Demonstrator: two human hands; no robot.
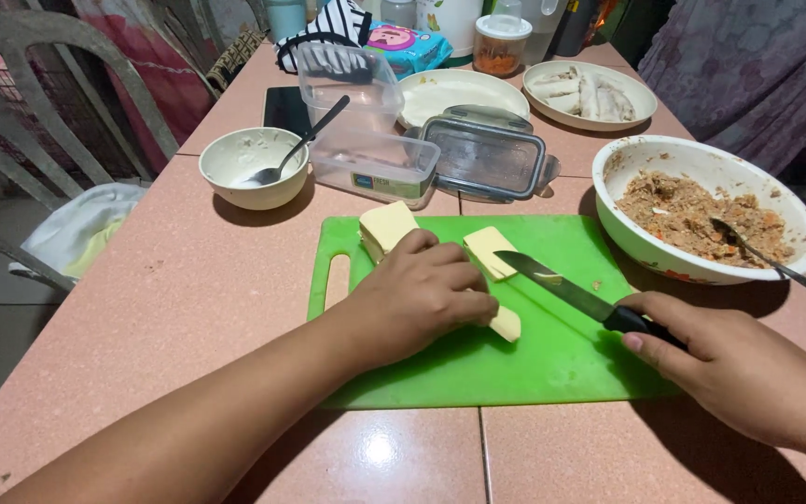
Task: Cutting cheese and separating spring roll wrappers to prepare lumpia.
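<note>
On green cutting board (552, 373): cheese being sliced.
Left hand (417, 294) presses fingers down on yellow cheese block (506, 322); right hand (739, 369) closed around black-handled knife (566, 289), blade tip against a cheese slice (489, 250). Filling bowl (701, 168) just right.

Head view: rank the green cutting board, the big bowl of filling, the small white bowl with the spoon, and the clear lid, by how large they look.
1. green cutting board
2. big bowl of filling
3. clear lid and small white bowl: these look close in size, and the lid lies farther from the camera, so I leave them unranked.
</note>
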